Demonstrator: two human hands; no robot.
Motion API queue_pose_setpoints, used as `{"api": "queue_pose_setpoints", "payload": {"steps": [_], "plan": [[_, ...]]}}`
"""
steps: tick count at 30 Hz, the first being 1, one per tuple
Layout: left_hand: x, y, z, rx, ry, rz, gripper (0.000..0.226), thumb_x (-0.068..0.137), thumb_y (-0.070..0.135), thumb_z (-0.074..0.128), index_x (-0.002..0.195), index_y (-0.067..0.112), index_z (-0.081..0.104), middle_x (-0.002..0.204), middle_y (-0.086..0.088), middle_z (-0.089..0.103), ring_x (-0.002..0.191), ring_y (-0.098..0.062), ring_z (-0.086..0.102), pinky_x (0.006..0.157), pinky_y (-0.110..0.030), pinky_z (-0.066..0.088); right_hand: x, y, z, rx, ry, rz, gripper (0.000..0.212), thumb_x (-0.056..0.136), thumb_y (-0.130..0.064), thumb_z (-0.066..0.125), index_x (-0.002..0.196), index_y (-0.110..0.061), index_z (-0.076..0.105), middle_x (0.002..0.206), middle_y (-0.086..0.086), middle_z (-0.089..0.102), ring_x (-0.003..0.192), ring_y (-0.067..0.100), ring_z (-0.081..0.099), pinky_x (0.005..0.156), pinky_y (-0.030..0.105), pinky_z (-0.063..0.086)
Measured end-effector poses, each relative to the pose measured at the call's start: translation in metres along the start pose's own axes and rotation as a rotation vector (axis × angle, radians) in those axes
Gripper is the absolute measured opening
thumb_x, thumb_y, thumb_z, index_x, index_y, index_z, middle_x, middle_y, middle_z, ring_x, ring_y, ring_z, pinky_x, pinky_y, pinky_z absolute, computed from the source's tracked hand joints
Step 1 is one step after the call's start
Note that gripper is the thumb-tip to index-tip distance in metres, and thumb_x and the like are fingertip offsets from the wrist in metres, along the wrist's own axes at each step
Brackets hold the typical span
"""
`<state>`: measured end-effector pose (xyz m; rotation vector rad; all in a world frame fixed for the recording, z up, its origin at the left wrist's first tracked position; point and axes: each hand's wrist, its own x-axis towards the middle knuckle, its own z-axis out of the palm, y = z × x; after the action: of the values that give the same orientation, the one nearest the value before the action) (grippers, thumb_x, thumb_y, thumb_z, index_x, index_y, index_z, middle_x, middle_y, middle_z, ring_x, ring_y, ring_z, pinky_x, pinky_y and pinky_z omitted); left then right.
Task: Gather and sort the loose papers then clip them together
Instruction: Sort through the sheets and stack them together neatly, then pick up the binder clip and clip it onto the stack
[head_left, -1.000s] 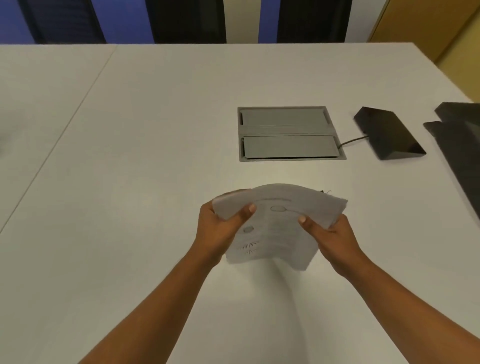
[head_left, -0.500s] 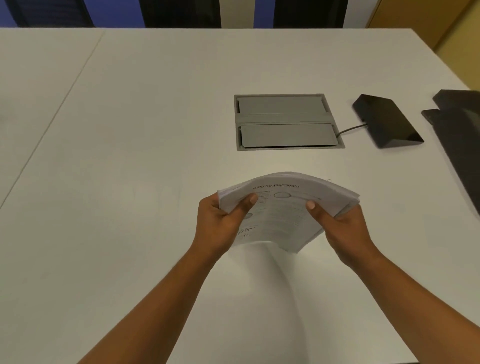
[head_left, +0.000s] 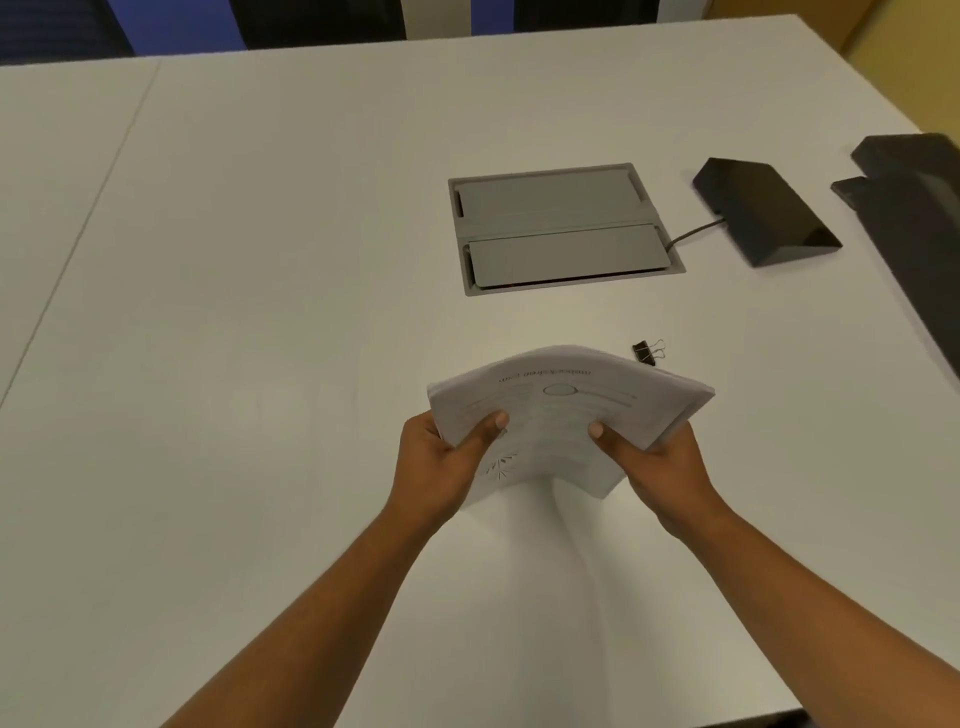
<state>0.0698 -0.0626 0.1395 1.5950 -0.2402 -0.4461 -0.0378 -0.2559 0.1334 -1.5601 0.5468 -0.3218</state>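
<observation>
Paper stack (head_left: 566, 410) held above table (head_left: 234, 364), long axis left-right, middle bowed up. Binder clip (head_left: 647, 352) lies on table just beyond stack's far right edge, not touching it. Right hand (head_left: 662, 467) nearer clip than left hand (head_left: 441, 467). Both hands curled round stack ends, thumbs on top sheet. Likely next: right hand lets go, reaches forward for clip.

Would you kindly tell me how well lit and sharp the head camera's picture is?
Head view: the light is soft and even, with faint shadows on the table under the papers that the left hand and right hand hold; the print on them is too blurred to read; the wide lens skews the table's edges.
</observation>
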Motion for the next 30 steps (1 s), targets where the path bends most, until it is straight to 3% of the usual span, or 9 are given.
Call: {"api": "queue_pose_setpoints", "payload": {"steps": [7, 12, 15, 16, 17, 19, 22, 27, 30], "plan": [[0.009, 0.003, 0.020, -0.038, 0.078, 0.091, 0.031, 0.088, 0.014, 0.071, 0.096, 0.044, 0.066, 0.087, 0.028, 0.075, 0.089, 0.003, 0.071, 0.072, -0.018, 0.059, 0.016, -0.019, -0.011, 0.013, -0.024, -0.098, 0.032, 0.078, -0.023, 0.074, 0.090, -0.052, 0.072, 0.099, -0.010, 0.076, 0.096, 0.013, 0.071, 0.080, 0.032, 0.058], [0.024, -0.022, 0.032, -0.013, 0.052, -0.023, 0.028, 0.086, 0.021, 0.074, 0.094, 0.047, 0.069, 0.091, 0.019, 0.077, 0.093, -0.011, 0.074, 0.071, -0.027, 0.062, 0.031, 0.020, -0.017, -0.086, -0.130, -0.012, 0.039, 0.084, -0.009, 0.073, 0.107, -0.040, 0.063, 0.100, -0.014, 0.072, 0.098, 0.004, 0.067, 0.076, 0.025, 0.057], [0.034, -0.030, 0.032, -0.049, 0.053, -0.101, 0.027, 0.086, 0.018, 0.074, 0.094, 0.043, 0.071, 0.091, 0.015, 0.079, 0.090, -0.012, 0.076, 0.072, -0.030, 0.063, 0.044, 0.048, -0.021, -0.266, -0.158, 0.061, 0.015, 0.086, -0.024, 0.072, 0.100, -0.022, 0.068, 0.097, 0.015, 0.071, 0.093, 0.030, 0.067, 0.076, 0.049, 0.059], [0.039, -0.031, 0.031, -0.052, 0.039, -0.115, 0.028, 0.086, 0.016, 0.074, 0.094, 0.042, 0.071, 0.091, 0.015, 0.079, 0.089, -0.011, 0.076, 0.072, -0.031, 0.063, 0.050, 0.054, -0.023, -0.309, -0.152, 0.079, 0.018, 0.087, -0.027, 0.070, 0.098, -0.014, 0.068, 0.096, 0.020, 0.070, 0.092, 0.036, 0.066, 0.078, 0.052, 0.057], [0.042, -0.030, 0.029, -0.041, 0.023, -0.131, 0.028, 0.086, 0.016, 0.074, 0.095, 0.043, 0.071, 0.091, 0.017, 0.079, 0.088, -0.010, 0.076, 0.073, -0.033, 0.063, 0.055, 0.057, -0.025, -0.321, -0.152, 0.100, 0.019, 0.088, -0.028, 0.069, 0.099, -0.012, 0.068, 0.097, 0.017, 0.071, 0.094, 0.033, 0.068, 0.080, 0.046, 0.059], [0.048, -0.029, 0.023, -0.011, 0.004, -0.167, 0.027, 0.085, 0.019, 0.075, 0.100, 0.041, 0.070, 0.094, 0.015, 0.079, 0.089, -0.013, 0.076, 0.076, -0.040, 0.064, 0.062, 0.053, -0.027, -0.320, -0.189, 0.128, 0.025, 0.089, -0.025, 0.067, 0.114, -0.020, 0.067, 0.107, -0.001, 0.071, 0.101, 0.013, 0.067, 0.079, 0.021, 0.057], [0.061, -0.021, 0.015, -0.041, -0.014, -0.175, 0.030, 0.083, 0.024, 0.075, 0.113, 0.024, 0.071, 0.107, 0.002, 0.078, 0.095, -0.020, 0.076, 0.078, -0.044, 0.063, 0.071, 0.047, -0.035, -0.345, -0.293, 0.165, 0.037, 0.088, -0.025, 0.068, 0.125, -0.026, 0.061, 0.113, -0.013, 0.068, 0.099, -0.009, 0.064, 0.078, 0.008, 0.050], [0.089, -0.018, 0.008, -0.181, 0.075, -0.202, 0.028, 0.089, 0.030, 0.066, 0.110, 0.012, 0.070, 0.105, -0.008, 0.078, 0.094, -0.026, 0.076, 0.078, -0.044, 0.062, 0.077, 0.055, -0.044, -0.241, -0.492, 0.379, 0.040, 0.083, -0.021, 0.074, 0.119, -0.035, 0.062, 0.115, -0.016, 0.072, 0.109, 0.003, 0.066, 0.092, 0.022, 0.053], [0.102, -0.030, 0.011, -0.181, 0.096, -0.223, 0.019, 0.094, 0.023, 0.062, 0.106, 0.010, 0.069, 0.103, -0.010, 0.078, 0.092, -0.029, 0.076, 0.078, -0.046, 0.063, 0.081, 0.065, -0.041, -0.145, -0.555, 0.528, 0.045, 0.083, -0.017, 0.074, 0.125, -0.027, 0.062, 0.120, -0.009, 0.072, 0.112, 0.012, 0.067, 0.095, 0.034, 0.054]]}}
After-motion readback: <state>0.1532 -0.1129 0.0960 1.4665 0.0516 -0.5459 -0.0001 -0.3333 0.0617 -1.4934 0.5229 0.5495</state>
